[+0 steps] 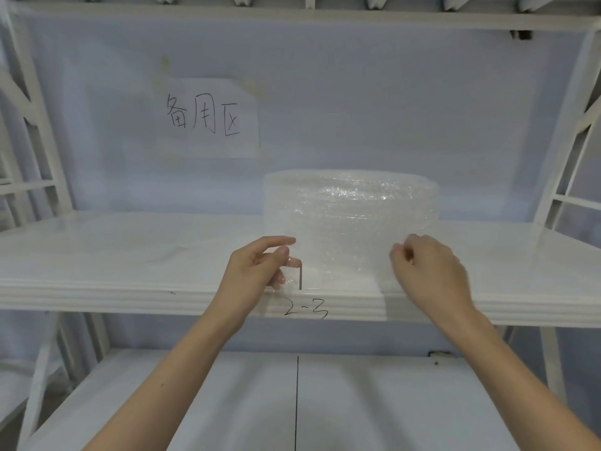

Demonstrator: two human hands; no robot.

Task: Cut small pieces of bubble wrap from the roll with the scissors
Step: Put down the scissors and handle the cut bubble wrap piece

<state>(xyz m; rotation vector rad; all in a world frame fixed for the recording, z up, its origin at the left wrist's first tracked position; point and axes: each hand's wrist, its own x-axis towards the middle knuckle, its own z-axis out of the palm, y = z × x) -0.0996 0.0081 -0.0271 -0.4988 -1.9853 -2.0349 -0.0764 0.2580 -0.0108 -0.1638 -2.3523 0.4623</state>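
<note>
A roll of clear bubble wrap (351,203) stands upright on the white middle shelf (130,255). A loose sheet of the wrap (341,265) hangs from the roll down over the shelf's front edge. My left hand (257,265) pinches the sheet's left edge between thumb and fingers. My right hand (429,271) grips the sheet's right edge with curled fingers. No scissors are visible.
A paper sign with handwritten characters (211,118) is taped to the back wall. "2-3" (305,310) is written on the shelf's front edge. A lower white shelf (390,402) lies below my arms. White rack posts (566,141) stand at both sides.
</note>
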